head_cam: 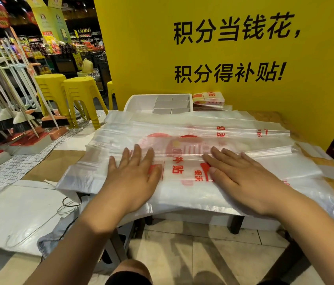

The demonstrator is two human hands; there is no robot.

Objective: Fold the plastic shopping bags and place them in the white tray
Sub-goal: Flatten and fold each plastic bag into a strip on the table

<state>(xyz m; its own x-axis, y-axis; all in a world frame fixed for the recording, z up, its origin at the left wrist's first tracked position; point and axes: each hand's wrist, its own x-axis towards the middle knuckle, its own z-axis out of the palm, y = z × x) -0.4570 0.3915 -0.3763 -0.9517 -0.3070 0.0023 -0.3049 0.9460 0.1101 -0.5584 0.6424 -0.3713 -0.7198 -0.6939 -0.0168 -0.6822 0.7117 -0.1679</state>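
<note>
The biggest thing in front of me is the sheaf of plastic shopping bags (192,128). It is spread flat over the table (268,117), running from left of my left hand (135,177) to well past my right hand (244,182), and it droops over the near edge under both wrists.

I judge this film to be thin, light, limp and slippery. The layers should slide on one another and trap air, so pinching mid-sheet would only bunch it. I would take hold at a long edge or a corner, outboard of either hand, and pin the rest with the other palm. After each fold I would sweep it flat.

The bags are milky and translucent, with lengthwise creases. Red print (177,167) shows between my two hands.

The white tray (139,103), divided into compartments, sits beyond my left fingertips at the far side of the bags.

Both hands lie palm down on the top bag, fingers straight. The left is slightly spread and the right is closer together, and neither grasps anything.

A small bundle of folded bags (209,98) lies beyond my right fingertips, just right of the tray.
</note>
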